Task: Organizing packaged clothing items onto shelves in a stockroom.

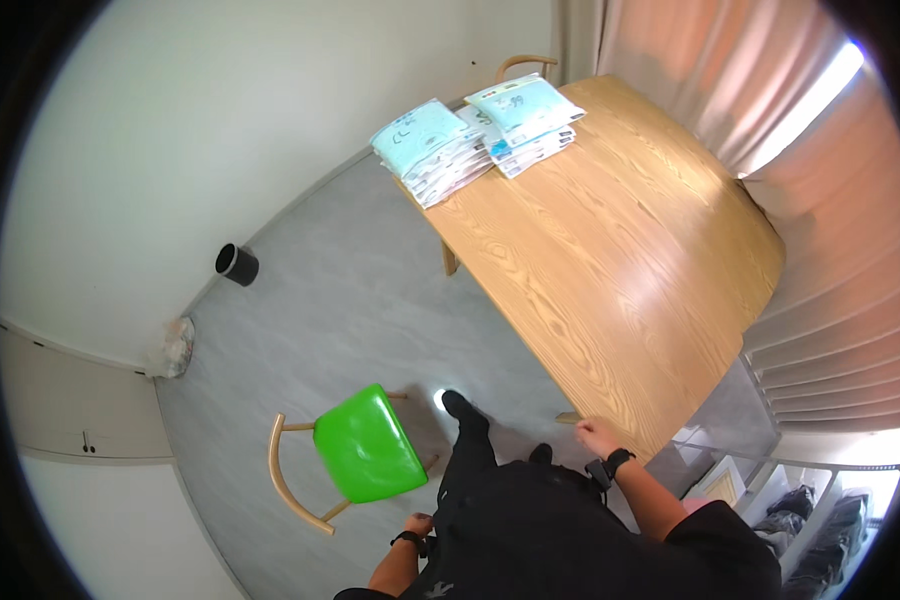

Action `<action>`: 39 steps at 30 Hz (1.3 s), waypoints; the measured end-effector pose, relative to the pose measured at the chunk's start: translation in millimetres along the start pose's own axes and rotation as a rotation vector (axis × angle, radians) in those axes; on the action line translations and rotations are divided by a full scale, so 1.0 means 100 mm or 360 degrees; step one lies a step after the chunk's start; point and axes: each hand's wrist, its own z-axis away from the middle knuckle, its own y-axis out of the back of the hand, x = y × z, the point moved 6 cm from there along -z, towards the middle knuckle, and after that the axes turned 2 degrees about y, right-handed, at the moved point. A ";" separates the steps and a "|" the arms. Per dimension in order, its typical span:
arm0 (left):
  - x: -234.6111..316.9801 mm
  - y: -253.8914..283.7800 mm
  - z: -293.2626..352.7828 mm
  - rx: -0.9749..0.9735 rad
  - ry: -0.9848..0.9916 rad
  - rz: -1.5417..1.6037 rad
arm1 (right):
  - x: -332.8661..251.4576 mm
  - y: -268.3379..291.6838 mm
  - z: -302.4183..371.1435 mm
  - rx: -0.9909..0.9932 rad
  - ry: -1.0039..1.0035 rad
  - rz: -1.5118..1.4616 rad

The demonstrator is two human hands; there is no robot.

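Green chair (368, 447) on gray floor (300, 310), just L of you | your L grip (420, 523) low, nr its seat; can't tell if fingers spread or pressed tog. | your R grip (597, 437) curled in a fist at bench (620, 260) edge, nr end; contact unclear | 2 piles of pale-blue pkgs (422, 138) sit at far end
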 end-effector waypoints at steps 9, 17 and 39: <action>-0.24 1.07 -1.14 0.0078 -0.0343 0.0169 | -1.80 -1.03 -1.07 -0.0367 0.0012 0.0242; 1.14 3.56 -2.18 0.0309 -0.0104 0.0733 | -4.13 -1.54 -2.39 -0.0317 0.0489 0.0245; 9.11 6.33 -3.19 -0.0319 -0.1392 0.0082 | -5.82 -1.90 -4.46 0.0547 0.0003 -0.1235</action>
